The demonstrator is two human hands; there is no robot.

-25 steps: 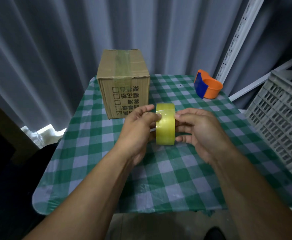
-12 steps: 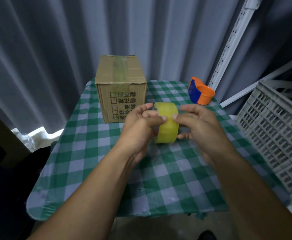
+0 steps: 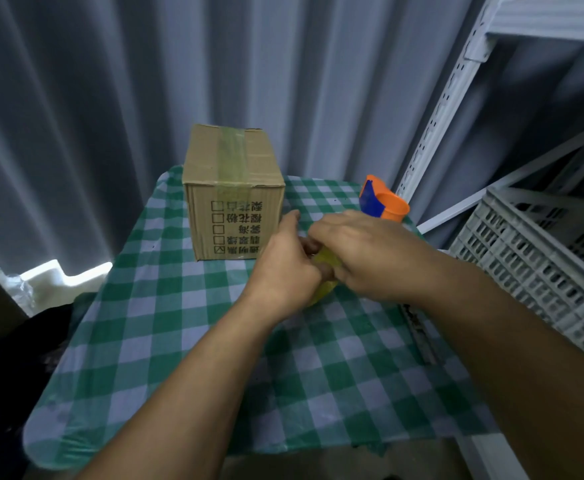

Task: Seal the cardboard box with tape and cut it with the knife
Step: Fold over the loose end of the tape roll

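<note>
At frame centre, a yellow tape roll is gripped between the left hand and right hand, fingers curled around it. The taped box is seen just above-left on the table.

Both hands hold a yellow tape roll over the green checked table. The left hand and right hand mostly hide it. A taped cardboard box stands behind, an orange and blue tape cutter nearby.

Left hand, right hand, fingers curled, touching
</note>
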